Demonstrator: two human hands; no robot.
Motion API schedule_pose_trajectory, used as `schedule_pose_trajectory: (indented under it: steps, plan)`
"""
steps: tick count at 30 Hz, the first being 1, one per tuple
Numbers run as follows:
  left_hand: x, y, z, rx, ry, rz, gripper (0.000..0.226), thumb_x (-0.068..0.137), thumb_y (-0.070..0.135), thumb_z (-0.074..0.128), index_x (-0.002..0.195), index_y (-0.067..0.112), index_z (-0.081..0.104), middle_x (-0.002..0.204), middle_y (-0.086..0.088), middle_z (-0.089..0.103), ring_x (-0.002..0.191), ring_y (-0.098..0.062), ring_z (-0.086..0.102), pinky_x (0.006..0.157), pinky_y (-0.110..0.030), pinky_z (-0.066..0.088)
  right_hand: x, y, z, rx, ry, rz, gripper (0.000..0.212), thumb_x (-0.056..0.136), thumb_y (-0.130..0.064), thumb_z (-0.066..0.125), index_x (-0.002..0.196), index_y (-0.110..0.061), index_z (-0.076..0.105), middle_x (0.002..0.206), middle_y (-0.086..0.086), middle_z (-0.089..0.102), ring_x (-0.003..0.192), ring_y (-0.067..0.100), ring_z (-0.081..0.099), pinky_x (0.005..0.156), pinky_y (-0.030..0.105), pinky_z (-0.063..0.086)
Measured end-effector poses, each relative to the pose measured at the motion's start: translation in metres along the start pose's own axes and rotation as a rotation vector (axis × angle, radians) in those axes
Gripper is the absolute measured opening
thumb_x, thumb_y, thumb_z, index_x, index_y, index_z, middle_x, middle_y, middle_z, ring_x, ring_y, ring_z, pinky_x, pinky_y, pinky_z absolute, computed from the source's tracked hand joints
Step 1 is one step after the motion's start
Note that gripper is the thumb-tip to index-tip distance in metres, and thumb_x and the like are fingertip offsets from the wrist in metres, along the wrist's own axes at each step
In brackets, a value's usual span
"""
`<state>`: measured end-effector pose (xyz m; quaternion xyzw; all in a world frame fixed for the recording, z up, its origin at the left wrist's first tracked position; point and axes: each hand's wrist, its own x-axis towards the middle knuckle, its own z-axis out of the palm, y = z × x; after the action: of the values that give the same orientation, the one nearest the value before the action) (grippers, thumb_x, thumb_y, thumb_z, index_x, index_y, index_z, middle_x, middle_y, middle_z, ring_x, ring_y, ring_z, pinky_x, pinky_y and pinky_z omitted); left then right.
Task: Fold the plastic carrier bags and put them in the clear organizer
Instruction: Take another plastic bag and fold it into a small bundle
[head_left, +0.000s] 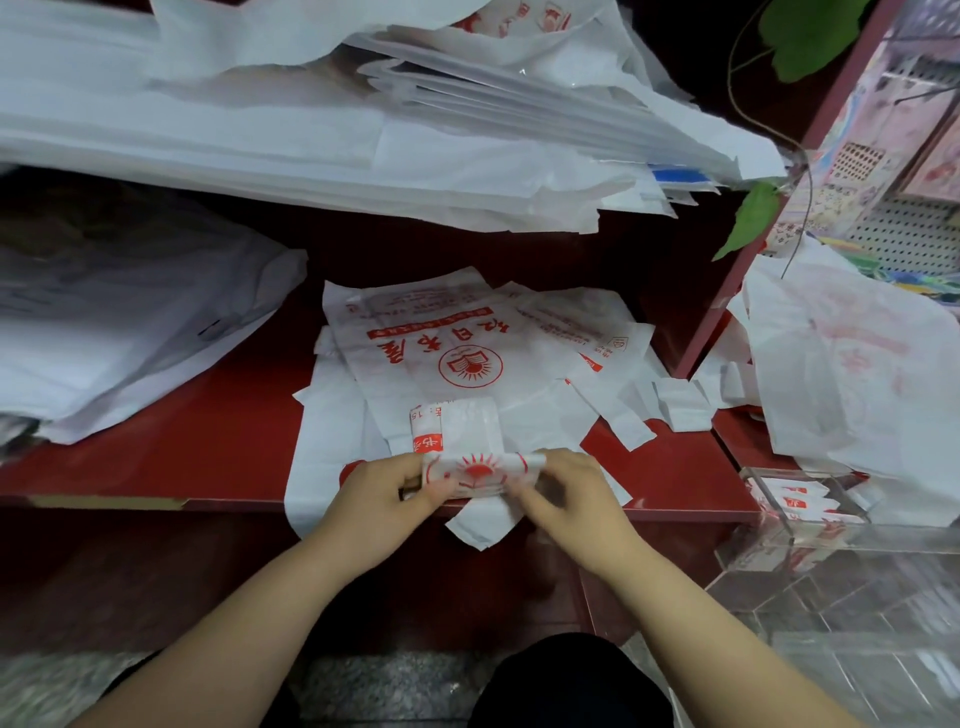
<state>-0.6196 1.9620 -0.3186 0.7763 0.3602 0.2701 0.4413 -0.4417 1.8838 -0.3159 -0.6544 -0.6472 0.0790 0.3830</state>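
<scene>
Both hands, left hand (379, 499) and right hand (566, 493), pinch folded bag (475, 475).

thin crinkly white plastic bags (457, 343) w/ red print, glossy red shelf (208, 447), clear acrylic organizer (779, 483)

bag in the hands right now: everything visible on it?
The folded bag is thin white plastic with red print, creased into a narrow strip. Its near end is turned across into a band showing a red sun emblem; the far part points away, red characters along its left edge. The left hand and right hand pinch the band's ends. It lies on flat bags at the front edge of the red shelf.
</scene>
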Motion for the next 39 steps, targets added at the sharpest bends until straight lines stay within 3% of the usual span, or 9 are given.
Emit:
schedule_pose_trajectory:
  steps: [2,7,12,17,22,26,32,35,39]
  plan:
    - [0.003,0.003,0.001,-0.06,0.04,-0.055,0.017,0.088,0.015,0.061,0.095,0.031,0.058,0.068,0.027,0.065,0.074,0.011,0.062,0.068,-0.001,0.042,0.006,-0.002,0.002,0.027,0.02,0.122,0.048,0.073,-0.051,0.043,0.067,-0.006,0.058,0.057,-0.003,0.049,0.057,0.01,0.041,0.061,0.024,0.03]
    - [0.009,0.013,0.009,-0.092,0.239,-0.159,0.041,0.087,0.019,0.062,0.124,0.022,0.045,0.096,-0.003,0.07,0.093,-0.016,0.065,0.074,-0.019,0.048,0.024,-0.012,0.011,-0.091,0.017,0.341,0.043,0.091,-0.019,0.05,0.055,-0.016,0.027,0.051,-0.002,0.032,0.056,0.019,0.032,0.057,0.028,0.022]
    - [0.012,0.019,0.01,-0.097,0.347,-0.202,0.065,0.085,0.012,0.065,0.139,0.023,0.03,0.093,-0.002,0.063,0.081,-0.01,0.057,0.058,-0.005,0.04,0.037,-0.019,0.019,-0.313,-0.06,0.387,0.04,0.096,-0.024,0.039,0.059,-0.016,0.025,0.056,-0.002,0.034,0.068,0.025,0.04,0.063,0.028,0.024]
    - [0.018,0.019,0.012,-0.011,0.366,-0.206,0.073,0.084,0.011,0.065,0.142,0.025,0.023,0.12,-0.008,0.062,0.098,-0.024,0.064,0.076,-0.029,0.051,0.047,-0.029,0.02,-0.43,-0.054,0.399,0.022,0.097,-0.027,0.034,0.082,-0.013,0.04,0.093,0.008,0.063,0.077,0.026,0.047,0.062,0.027,0.029]
    - [0.016,0.017,0.007,0.146,0.288,-0.18,0.071,0.082,0.033,0.067,0.142,0.026,0.028,0.112,0.001,0.066,0.113,-0.016,0.054,0.099,-0.026,0.03,0.045,-0.027,0.022,-0.423,-0.051,0.423,0.022,0.097,-0.029,0.035,0.083,-0.014,0.041,0.094,0.008,0.064,0.077,0.025,0.05,0.062,0.026,0.03]
    - [0.006,0.015,0.003,0.189,0.171,-0.1,0.075,0.08,0.027,0.07,0.141,0.032,0.026,0.116,0.005,0.064,0.114,0.001,0.032,0.098,-0.018,0.01,0.031,-0.022,0.025,-0.28,0.022,0.344,0.025,0.097,-0.03,0.036,0.085,-0.01,0.046,0.087,0.013,0.064,0.082,0.033,0.056,0.064,0.03,0.03]
    - [-0.001,0.008,0.003,0.097,0.142,-0.055,0.083,0.076,0.012,0.073,0.116,0.057,0.016,0.102,0.017,0.046,0.112,-0.008,0.053,0.105,-0.029,0.037,0.015,-0.017,0.017,-0.077,0.026,0.329,0.04,0.092,-0.017,0.05,0.059,-0.021,0.027,0.052,-0.005,0.033,0.055,0.018,0.032,0.055,0.03,0.023]
    - [0.002,0.003,0.004,0.05,0.145,-0.063,0.081,0.076,0.014,0.073,0.127,0.05,0.02,0.114,0.001,0.06,0.109,-0.008,0.056,0.104,-0.036,0.04,0.015,-0.015,0.015,-0.089,0.036,0.372,0.039,0.092,-0.018,0.05,0.059,-0.023,0.029,0.053,-0.006,0.037,0.06,0.02,0.039,0.058,0.028,0.024]
    - [0.01,0.003,0.005,0.041,0.181,-0.114,0.074,0.083,0.019,0.067,0.144,0.025,0.026,0.104,0.001,0.066,0.135,-0.02,0.031,0.109,-0.043,0.03,0.022,-0.02,0.016,-0.184,0.024,0.418,0.028,0.093,-0.023,0.045,0.066,-0.019,0.039,0.063,-0.004,0.052,0.071,0.025,0.05,0.068,0.028,0.031]
